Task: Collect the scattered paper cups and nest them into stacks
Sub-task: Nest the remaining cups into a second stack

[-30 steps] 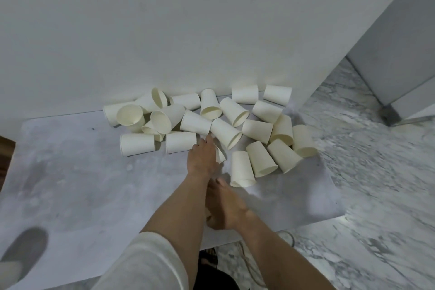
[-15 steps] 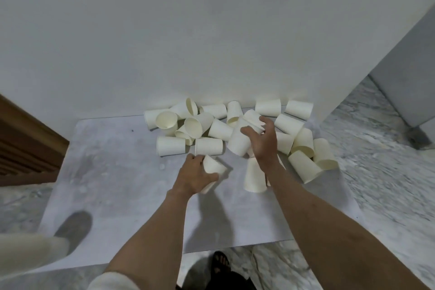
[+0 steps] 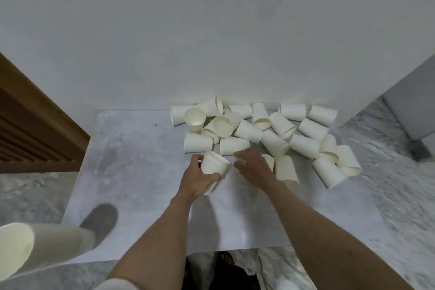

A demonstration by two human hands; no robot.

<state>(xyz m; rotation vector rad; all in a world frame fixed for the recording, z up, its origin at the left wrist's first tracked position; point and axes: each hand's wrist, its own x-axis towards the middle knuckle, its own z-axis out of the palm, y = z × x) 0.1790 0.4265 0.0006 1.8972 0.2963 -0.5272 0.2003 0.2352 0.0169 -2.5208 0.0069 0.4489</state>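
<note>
here our left hand (image 3: pixel 196 178) grips a paper cup (image 3: pixel 214 165) while our right hand (image 3: pixel 253 166), fingers loosely spread, touches its rim.

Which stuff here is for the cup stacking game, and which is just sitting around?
For the job:
- cups in the left hand, nested
- right hand
- pile of scattered cups by the wall
- tall stack at near left

Just lying about:
- grey table
- wooden slats
- marble floor
</note>
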